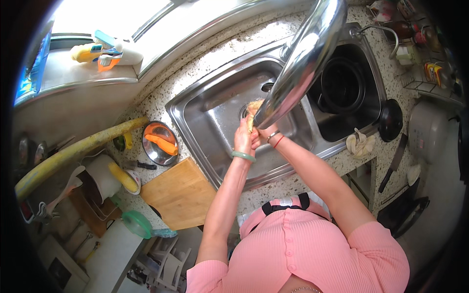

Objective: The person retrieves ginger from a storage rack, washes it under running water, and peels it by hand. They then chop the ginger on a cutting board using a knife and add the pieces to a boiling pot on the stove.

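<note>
Tan piece (255,105) | mid-frame, over sink (207,126), by faucet (299,68) tip | left hand (244,138) curled closed on its lower end; right hand (266,131) part-hidden behind faucet, can't tell grip | probably light, firmish, slippery if wet; hold round the middle, lightly

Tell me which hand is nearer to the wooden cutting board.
Left. The left hand is over the sink, to the right of the wooden cutting board and farther up the picture; the right hand, partly hidden by the tap, is farther right.
</note>
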### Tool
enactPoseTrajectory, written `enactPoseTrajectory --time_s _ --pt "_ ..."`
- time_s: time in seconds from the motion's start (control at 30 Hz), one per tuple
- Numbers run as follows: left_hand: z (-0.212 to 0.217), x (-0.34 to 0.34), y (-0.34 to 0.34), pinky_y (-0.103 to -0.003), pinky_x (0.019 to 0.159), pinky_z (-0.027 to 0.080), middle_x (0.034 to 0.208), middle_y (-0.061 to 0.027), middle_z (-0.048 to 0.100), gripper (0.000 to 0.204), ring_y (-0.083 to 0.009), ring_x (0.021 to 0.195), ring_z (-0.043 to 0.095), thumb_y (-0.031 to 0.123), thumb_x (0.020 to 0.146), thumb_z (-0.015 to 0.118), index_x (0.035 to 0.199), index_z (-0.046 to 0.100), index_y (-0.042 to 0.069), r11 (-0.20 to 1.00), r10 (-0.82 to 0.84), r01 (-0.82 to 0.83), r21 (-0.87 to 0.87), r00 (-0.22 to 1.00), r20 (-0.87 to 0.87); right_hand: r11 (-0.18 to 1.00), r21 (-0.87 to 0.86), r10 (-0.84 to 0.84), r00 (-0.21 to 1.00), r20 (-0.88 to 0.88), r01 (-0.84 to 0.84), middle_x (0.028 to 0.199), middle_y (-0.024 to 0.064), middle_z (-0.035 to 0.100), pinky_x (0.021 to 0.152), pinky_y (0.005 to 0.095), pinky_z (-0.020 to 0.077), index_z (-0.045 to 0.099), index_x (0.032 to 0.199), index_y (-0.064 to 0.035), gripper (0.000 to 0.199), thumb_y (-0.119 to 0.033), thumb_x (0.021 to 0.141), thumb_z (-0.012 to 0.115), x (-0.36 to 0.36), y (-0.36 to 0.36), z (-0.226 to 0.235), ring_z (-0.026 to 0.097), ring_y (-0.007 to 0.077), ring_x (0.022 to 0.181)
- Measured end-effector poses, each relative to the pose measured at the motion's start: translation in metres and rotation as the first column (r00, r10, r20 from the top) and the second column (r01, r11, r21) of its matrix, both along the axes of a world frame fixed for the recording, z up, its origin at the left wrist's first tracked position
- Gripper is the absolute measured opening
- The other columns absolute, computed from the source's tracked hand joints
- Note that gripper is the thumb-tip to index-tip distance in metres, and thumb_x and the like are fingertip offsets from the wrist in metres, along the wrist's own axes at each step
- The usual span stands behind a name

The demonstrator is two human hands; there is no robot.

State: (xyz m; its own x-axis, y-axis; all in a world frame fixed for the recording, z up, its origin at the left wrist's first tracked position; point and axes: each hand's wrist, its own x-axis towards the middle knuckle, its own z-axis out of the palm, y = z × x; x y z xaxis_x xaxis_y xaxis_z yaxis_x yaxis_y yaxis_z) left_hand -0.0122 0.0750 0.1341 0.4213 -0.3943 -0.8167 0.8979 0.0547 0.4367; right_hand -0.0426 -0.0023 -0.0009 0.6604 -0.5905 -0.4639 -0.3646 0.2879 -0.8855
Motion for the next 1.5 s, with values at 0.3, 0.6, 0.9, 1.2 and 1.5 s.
enactPoseTrajectory --time_s 0.3,0.6,0.9,1.2,1.5 --pt "0.0 0.019 0.018 -0.021 0.038 0.024 0.051 0.0031 0.03 0.041 -0.0076 0.042 0.026 0.04 0.101 0.026 0.087 0.051 0.01 0.928 0.052 -0.207 -0.308 0.894 -0.445 0.865 0.329 0.299 0.916 0.267 -0.378 0.094 0.0023 0.062 0.074 0.0258 0.0493 0.054 0.098 -0.0065 0.016 -0.007 0.084 0.062 -0.009 -0.043 0.127 0.061 0.0122 0.084" --pt "-0.035 -0.003 0.005 -0.021 0.037 0.027 0.068 0.001 0.05 0.044 -0.0047 0.045 0.036 0.038 0.101 0.028 0.127 0.049 0.009 0.956 -0.127 0.027 0.293 0.936 0.328 0.959 -0.275 0.107 0.986 0.129 -0.068 0.079 0.0127 0.061 0.066 0.0339 0.0496 0.049 0.099 -0.0018 0.023 0.001 0.077 0.052 0.011 -0.009 0.092 0.062 0.0246 0.075" --pt "-0.012 0.012 0.008 -0.021 0.042 0.036 0.082 -0.0017 0.057 0.043 -0.0053 0.056 0.047 0.036 0.101 0.027 0.127 0.047 0.009 0.946 -0.164 0.11 0.306 0.974 0.157 0.855 0.427 0.207 0.949 0.237 -0.293 0.091 0.0047 0.063 0.073 0.0263 0.0489 0.056 0.098 -0.0032 0.019 -0.009 0.082 0.064 -0.012 -0.041 0.127 0.06 0.0128 0.083" --pt "-0.039 -0.005 0.001 -0.032 0.095 0.042 0.115 -0.014 0.058 0.043 -0.0213 0.108 0.054 0.027 0.102 0.028 0.121 0.051 -0.003 0.925 -0.135 -0.101 0.366 0.812 0.567 0.961 -0.27 0.117 0.974 0.192 -0.063 0.073 0.0191 0.059 0.062 0.0394 0.0472 0.049 0.093 -0.0015 0.02 0.001 0.073 0.048 0.011 0.006 0.083 0.06 0.0367 0.071" --pt "-0.016 0.007 0.007 -0.018 0.034 0.016 0.071 -0.0003 0.05 0.041 -0.0026 0.042 0.027 0.035 0.101 0.027 0.132 0.04 0.011 0.991 0.013 -0.042 0.126 0.975 0.22 0.737 0.663 0.047 0.988 0.144 -0.132 0.091 0.0067 0.063 0.063 0.0276 0.0515 0.056 0.103 -0.0008 0.02 -0.012 0.086 0.06 -0.005 -0.051 0.098 0.062 0.0132 0.076"
